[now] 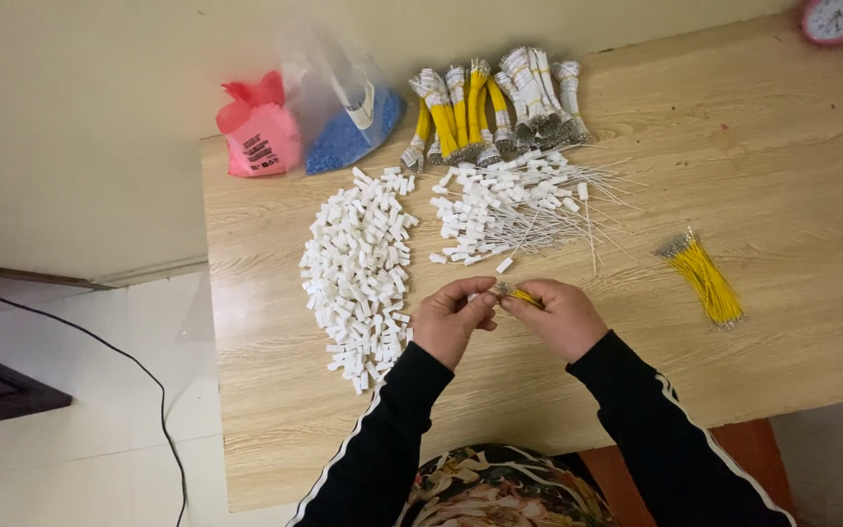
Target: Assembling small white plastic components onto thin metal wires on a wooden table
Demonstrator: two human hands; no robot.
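Head view: both hands sit together at the near middle of the table [734, 137]. Left hand [453, 319] pinches a small white connector [474, 297] at its fingertips. Right hand [560, 314] is closed on a short yellow wire [521, 295], its tip right at the connector. Whether the wire is already seated, cannot tell; too small.

Risks, as a judgement: the wire end could miss the slot or bend if pushed off-axis, since both parts are tiny and held only at the fingertips. A slip could drop the connector into the loose piles, where it would be lost among look-alikes. The left sleeve is near the white pile and could sweep pieces off the near edge.

Landmark is the hands. Just left of them, the white pile [358, 263], a long heap of loose connectors. Just beyond them, the wired pile [514, 205], white connectors with thin pale leads fanned out. Right of them, well apart, a yellow bundle [704, 278] lying aslant.

Farther beyond, tied bundles [490, 102] in a row, yellow and white, banded with pale wraps.

Far left beyond: a clear bag [353, 107] of blue pieces, bearing a white label strip, and beside it a pink bag [260, 132] with dark print. Far right corner: a pink clock [831, 18], round with a white face, cropped.
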